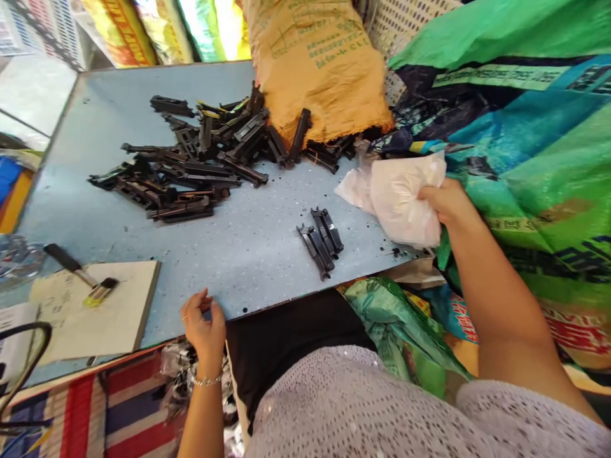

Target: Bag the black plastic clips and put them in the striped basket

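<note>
My right hand (pixel 443 198) is closed on the gathered side of a white plastic bag (pixel 403 203), which sits at the table's right edge; what the bag holds is hidden. My left hand (pixel 205 323) rests at the front edge of the table, its fingers loosely curled and apart, with nothing in them. Between the hands, a small group of black plastic parts (pixel 321 242) lies side by side on the table. Farther back spreads a large pile of similar long black parts (pixel 191 162), a few with yellow strips among them.
An orange woven sack (pixel 324 70) stands at the back against the pile. Large green and blue sacks (pixel 534 152) crowd the right side. At the left, a brush (pixel 81 273) lies on a stack of paper (pixel 128 305). The blue table (pixel 258 248) is dotted with black specks.
</note>
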The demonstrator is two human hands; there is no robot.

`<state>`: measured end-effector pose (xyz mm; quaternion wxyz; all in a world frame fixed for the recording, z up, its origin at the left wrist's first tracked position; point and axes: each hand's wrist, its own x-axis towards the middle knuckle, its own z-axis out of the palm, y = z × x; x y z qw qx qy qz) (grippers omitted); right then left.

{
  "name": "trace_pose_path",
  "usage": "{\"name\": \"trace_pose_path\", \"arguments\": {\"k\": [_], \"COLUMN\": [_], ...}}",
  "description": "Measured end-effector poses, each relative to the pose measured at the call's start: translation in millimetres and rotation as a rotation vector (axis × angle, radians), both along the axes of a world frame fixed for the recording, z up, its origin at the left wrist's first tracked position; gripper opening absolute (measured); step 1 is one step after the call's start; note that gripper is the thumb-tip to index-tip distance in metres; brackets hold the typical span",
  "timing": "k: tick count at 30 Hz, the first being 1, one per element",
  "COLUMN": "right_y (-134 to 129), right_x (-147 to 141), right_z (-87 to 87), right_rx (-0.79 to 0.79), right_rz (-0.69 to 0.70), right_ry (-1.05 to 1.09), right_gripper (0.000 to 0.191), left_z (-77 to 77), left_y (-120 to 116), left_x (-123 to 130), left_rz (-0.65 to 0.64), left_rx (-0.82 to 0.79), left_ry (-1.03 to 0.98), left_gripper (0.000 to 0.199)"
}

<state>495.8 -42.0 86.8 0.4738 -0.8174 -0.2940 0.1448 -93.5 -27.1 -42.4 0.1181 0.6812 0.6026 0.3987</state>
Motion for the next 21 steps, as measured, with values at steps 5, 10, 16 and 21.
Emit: {"name": "trace_pose_path", "arguments": {"k": [5, 10, 16, 21], "right_y": [11.7, 43.5, 75.3, 57.5], "right_x": [-30.4, -75.8, -212.9, -327.7], "right_z": [20.0, 31.9, 12.5, -60.8], "right_rx": [0.113, 0.247, 0.311, 0.108], "right_rz": [0.028, 0.250, 0.909, 1.441], "right_ry": [0.427, 0.399, -0.185, -0.556], "right_gripper": [0.032, 0.028, 0.030, 0.041], "left_z": [0.5, 14.2, 55.7, 60.5], "left_y": [0.8, -4.0, 30.8, 67.9], "left_x": [-6.5, 10.8, 56.0, 44.4], "left_rz": [0.005, -0.013, -0.367, -0.424], "left_rx": [-0.014, -0.086, -0.601, -0.694], "left_ry": [-0.002, -0.152, -1.045, -1.293], "left_gripper": [0.037, 0.037, 0.077, 0.092]}}
